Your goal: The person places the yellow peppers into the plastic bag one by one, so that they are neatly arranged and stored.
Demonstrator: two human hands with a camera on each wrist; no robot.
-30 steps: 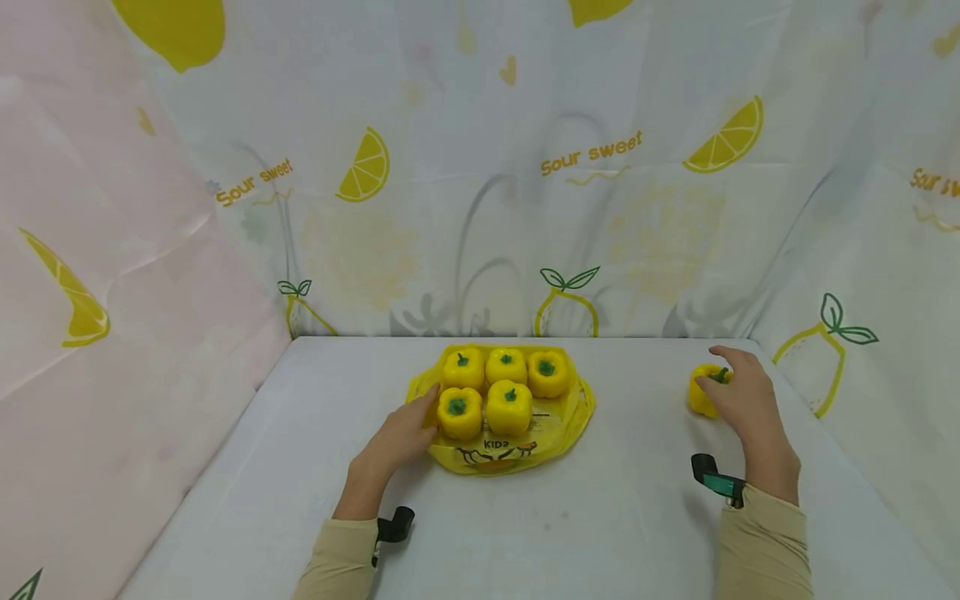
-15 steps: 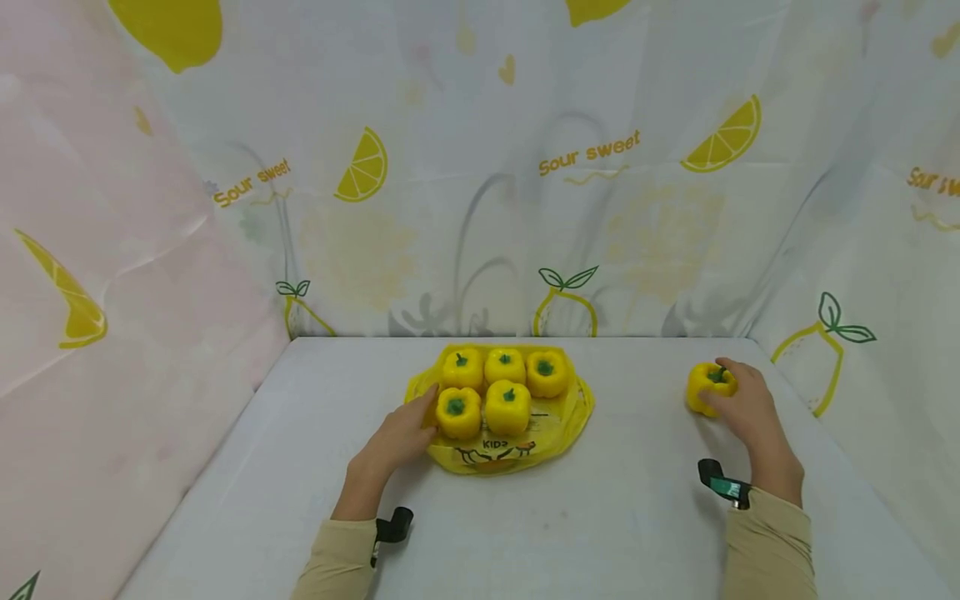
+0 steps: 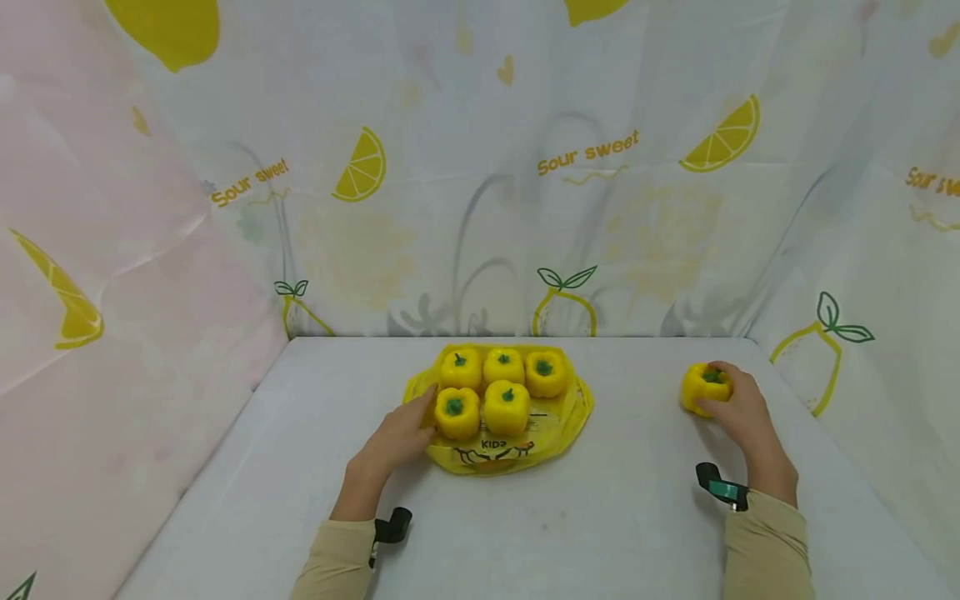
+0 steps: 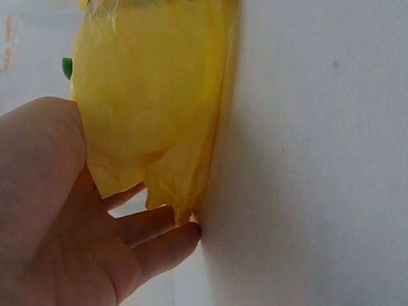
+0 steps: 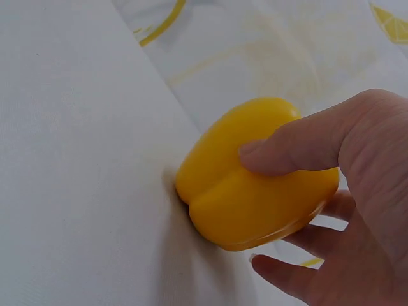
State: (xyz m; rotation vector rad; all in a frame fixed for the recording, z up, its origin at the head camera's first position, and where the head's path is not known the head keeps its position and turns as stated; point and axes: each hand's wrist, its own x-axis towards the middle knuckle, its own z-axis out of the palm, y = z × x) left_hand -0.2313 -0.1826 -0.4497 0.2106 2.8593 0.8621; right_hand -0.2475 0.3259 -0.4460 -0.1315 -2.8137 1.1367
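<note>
Several yellow bell peppers with green stems, among them the front left pepper (image 3: 457, 413), sit close together on a yellow plastic bag (image 3: 495, 458) in the head view. My left hand (image 3: 402, 433) rests against the bag's left side, thumb and fingers spread. In the left wrist view, the bag's edge covers part of the fingers, and the fingertips (image 4: 182, 242) touch its lower edge near the tabletop. At the right, my right hand (image 3: 742, 404) grips a separate yellow bell pepper (image 5: 255, 197), thumb pressed on its near side and fingers behind it. Its base is right at the table surface.
A white-covered table (image 3: 600, 517) carries everything. A printed lemon cloth (image 3: 480, 208) hangs along the back edge, with more cloth at both sides. Wrist cameras, such as the left camera (image 3: 395, 525), jut out from the sleeves.
My right hand has closed around the single pepper, which sits slightly further left than before. The left hand, the bag and the peppers on it have stayed put.
</note>
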